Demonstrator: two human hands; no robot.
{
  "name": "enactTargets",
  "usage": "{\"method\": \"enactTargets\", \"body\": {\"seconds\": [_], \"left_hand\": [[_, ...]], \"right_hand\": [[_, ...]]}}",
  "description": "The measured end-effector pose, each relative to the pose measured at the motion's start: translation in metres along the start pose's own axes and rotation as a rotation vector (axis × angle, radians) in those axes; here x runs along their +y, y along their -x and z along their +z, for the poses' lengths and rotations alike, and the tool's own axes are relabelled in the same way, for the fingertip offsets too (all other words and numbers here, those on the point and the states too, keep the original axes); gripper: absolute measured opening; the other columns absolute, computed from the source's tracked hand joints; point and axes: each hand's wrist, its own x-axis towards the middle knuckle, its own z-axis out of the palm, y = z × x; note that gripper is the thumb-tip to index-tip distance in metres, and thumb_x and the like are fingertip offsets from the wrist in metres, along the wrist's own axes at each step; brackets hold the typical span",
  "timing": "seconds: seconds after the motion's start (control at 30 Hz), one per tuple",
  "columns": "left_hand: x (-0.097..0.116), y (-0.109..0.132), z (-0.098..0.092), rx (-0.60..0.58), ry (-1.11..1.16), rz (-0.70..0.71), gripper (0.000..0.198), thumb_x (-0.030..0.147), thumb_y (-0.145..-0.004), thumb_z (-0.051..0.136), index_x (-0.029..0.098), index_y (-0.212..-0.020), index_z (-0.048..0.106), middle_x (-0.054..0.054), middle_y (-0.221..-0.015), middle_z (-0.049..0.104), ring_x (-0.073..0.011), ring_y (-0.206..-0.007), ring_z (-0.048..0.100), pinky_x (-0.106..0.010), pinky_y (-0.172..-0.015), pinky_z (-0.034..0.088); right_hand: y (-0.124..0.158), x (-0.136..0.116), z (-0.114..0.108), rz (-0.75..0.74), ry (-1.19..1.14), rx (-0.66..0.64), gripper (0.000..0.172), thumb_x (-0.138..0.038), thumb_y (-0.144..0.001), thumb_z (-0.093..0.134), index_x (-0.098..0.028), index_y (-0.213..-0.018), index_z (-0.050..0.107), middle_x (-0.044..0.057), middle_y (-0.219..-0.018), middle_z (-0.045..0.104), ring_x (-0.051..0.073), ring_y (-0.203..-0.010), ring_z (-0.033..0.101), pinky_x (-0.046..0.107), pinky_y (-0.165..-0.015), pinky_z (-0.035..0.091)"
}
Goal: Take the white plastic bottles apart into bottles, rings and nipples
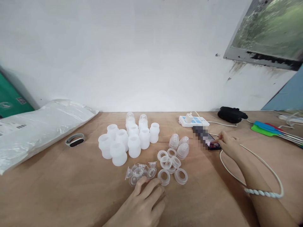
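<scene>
My right hand (227,143) reaches to a phone (214,143) lying on the table, one finger touching its screen; nothing is held in it. At the bottom centre, my left hand (148,200) rests with bent, slightly spread fingers beside clear nipples (138,171); no object shows in it. Several translucent rings (181,176) lie right of the nipples. Behind the rings stand clear domed caps (183,150). White translucent bottles (134,146) are grouped left of centre, and two at the back carry clear domed tops (143,119).
A power strip (201,121) with a plug sits behind the phone, and a white cable (267,164) loops past my right forearm. Further right are a black case (230,114) and coloured spatulas (267,129). Leftward lie a wristband (75,141) and a large plastic-wrapped package (44,126).
</scene>
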Motion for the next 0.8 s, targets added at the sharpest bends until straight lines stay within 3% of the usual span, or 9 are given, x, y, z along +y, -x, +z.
{"method": "enactTargets", "body": {"seconds": [0.2, 0.43, 0.67, 0.8], "left_hand": [[0.001, -0.002, -0.002, -0.004, 0.000, -0.017, 0.016, 0.017, -0.098, 0.050, 0.017, -0.099, 0.066, -0.003, -0.098, 0.069, -0.0222, -0.106, 0.056, -0.038, -0.099, 0.030], [0.001, 0.000, -0.002, -0.007, -0.004, 0.000, 0.014, 0.018, -0.097, 0.052, 0.017, -0.098, 0.066, -0.003, -0.099, 0.069, -0.0224, -0.106, 0.056, -0.038, -0.097, 0.030], [-0.001, -0.002, -0.001, 0.000, -0.008, 0.018, 0.013, 0.018, -0.096, 0.053, 0.017, -0.098, 0.066, -0.003, -0.098, 0.069, -0.0218, -0.104, 0.056, -0.038, -0.098, 0.029], [-0.001, -0.004, -0.002, -0.002, -0.015, 0.008, 0.015, 0.017, -0.097, 0.051, 0.017, -0.098, 0.066, -0.003, -0.098, 0.069, -0.0225, -0.105, 0.056, -0.038, -0.098, 0.029]], "right_hand": [[0.001, 0.008, -0.001, 0.104, 0.036, 0.059, 0.004, -0.023, -0.075, 0.038, -0.025, -0.078, 0.036, 0.010, -0.077, 0.076, 0.035, -0.087, 0.067, 0.055, -0.087, 0.036], [0.001, 0.008, -0.003, 0.128, 0.009, 0.055, 0.006, -0.024, -0.074, 0.039, -0.025, -0.079, 0.037, 0.012, -0.078, 0.075, 0.036, -0.084, 0.067, 0.054, -0.085, 0.037], [0.000, -0.011, 0.001, -0.003, -0.133, -0.018, 0.012, -0.023, -0.072, 0.037, -0.026, -0.082, 0.033, 0.007, -0.093, 0.078, 0.030, -0.085, 0.069, 0.043, -0.078, 0.044], [0.001, -0.019, 0.003, -0.055, -0.175, -0.044, 0.013, -0.022, -0.070, 0.037, -0.027, -0.081, 0.032, 0.007, -0.093, 0.079, 0.029, -0.089, 0.070, 0.044, -0.083, 0.043]]}}
